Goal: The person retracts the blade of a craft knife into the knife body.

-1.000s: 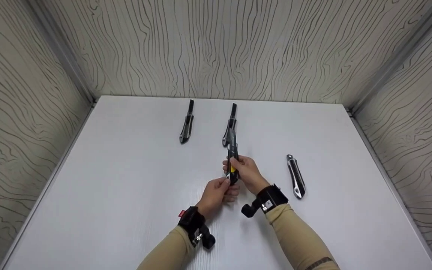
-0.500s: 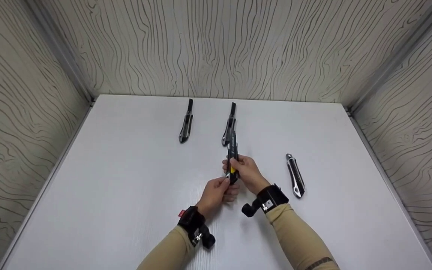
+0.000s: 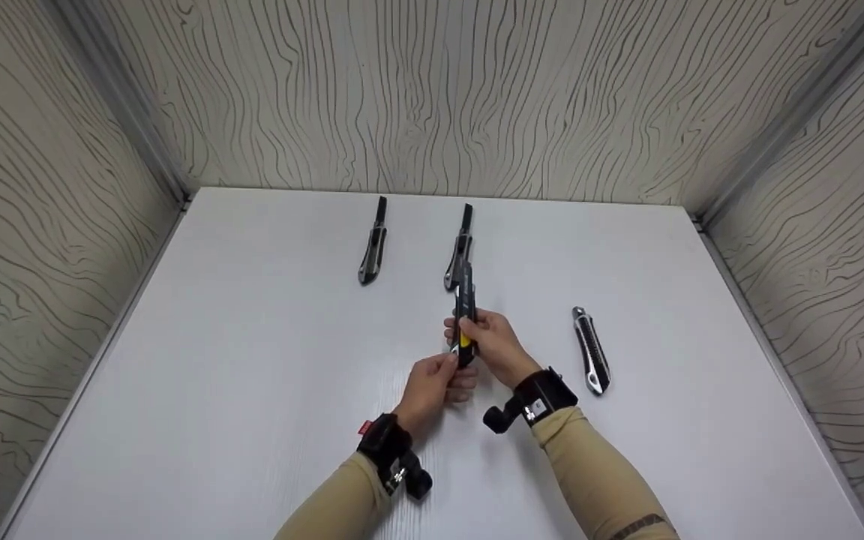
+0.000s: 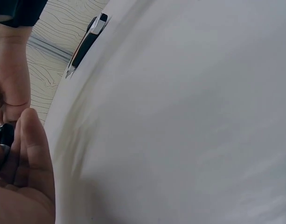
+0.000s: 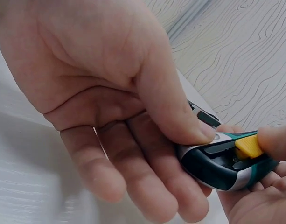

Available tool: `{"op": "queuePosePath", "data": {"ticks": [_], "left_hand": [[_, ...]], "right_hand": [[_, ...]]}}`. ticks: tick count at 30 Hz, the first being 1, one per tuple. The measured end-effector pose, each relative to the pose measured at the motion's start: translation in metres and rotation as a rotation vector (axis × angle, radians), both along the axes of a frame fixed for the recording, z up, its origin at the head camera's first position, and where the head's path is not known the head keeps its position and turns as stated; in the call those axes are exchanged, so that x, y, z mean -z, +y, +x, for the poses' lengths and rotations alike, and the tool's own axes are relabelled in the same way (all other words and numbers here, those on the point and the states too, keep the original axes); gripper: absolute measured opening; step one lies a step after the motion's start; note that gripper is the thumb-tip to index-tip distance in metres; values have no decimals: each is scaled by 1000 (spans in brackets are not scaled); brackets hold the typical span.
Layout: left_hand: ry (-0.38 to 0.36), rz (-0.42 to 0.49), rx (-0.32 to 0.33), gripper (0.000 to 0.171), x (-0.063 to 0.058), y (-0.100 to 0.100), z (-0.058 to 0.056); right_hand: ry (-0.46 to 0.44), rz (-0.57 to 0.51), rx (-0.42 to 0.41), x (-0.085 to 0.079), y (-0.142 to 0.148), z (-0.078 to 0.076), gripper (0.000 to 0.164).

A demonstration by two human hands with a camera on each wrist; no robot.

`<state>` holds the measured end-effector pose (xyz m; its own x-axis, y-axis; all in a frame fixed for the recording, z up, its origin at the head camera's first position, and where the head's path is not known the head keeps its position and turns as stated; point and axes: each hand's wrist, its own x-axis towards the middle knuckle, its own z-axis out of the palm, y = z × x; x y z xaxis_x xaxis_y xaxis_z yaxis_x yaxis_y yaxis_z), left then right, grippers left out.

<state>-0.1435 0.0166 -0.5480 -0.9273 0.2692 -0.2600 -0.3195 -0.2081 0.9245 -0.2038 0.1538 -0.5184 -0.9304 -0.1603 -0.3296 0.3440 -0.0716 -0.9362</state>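
In the head view both hands hold one box cutter (image 3: 465, 304), its front end pointing toward the back wall. My right hand (image 3: 501, 346) grips its handle. In the right wrist view that hand's thumb lies against the yellow slider (image 5: 249, 146). My left hand (image 3: 424, 388) pinches the cutter's rear end between thumb and forefinger; its other fingers (image 5: 152, 200) extend loosely below. Behind the held cutter, partly covered by it, lies a second box cutter (image 3: 463, 244) with its dark blade out. The left wrist view shows only a small piece of the held cutter.
Another box cutter (image 3: 373, 251) with its blade out lies at the back left. To the right of my hands rests one more box cutter (image 3: 592, 352), no blade showing. They lie on a white table (image 3: 252, 360) enclosed by wood-patterned walls (image 3: 432, 97).
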Motion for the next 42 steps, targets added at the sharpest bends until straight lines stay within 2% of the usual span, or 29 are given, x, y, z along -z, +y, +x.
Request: {"op": "queuePosePath", "data": {"ticks": [12,17,20,27,32,42], "left_hand": [[16,5,58,37,4,-8,-2],[52,-20,52,35,5,-10,-3],[75,-38,44,35,4,-10,-4],[49,-72,33,36,-1,-9,-3],[61,-81,48,37,-4,-8,-4],[30,-78,89,40,-5,-8,-2]], "right_hand": [[7,-9,-61,-2,0,2,39],[26,-23,-79,-1,0,3,43],[26,-17,-78,-1,0,4,45],[32,-14,-57,1,0,6,47],[30,6,-24,2,0,6,44],[7,20,-8,4,0,6,40]]}}
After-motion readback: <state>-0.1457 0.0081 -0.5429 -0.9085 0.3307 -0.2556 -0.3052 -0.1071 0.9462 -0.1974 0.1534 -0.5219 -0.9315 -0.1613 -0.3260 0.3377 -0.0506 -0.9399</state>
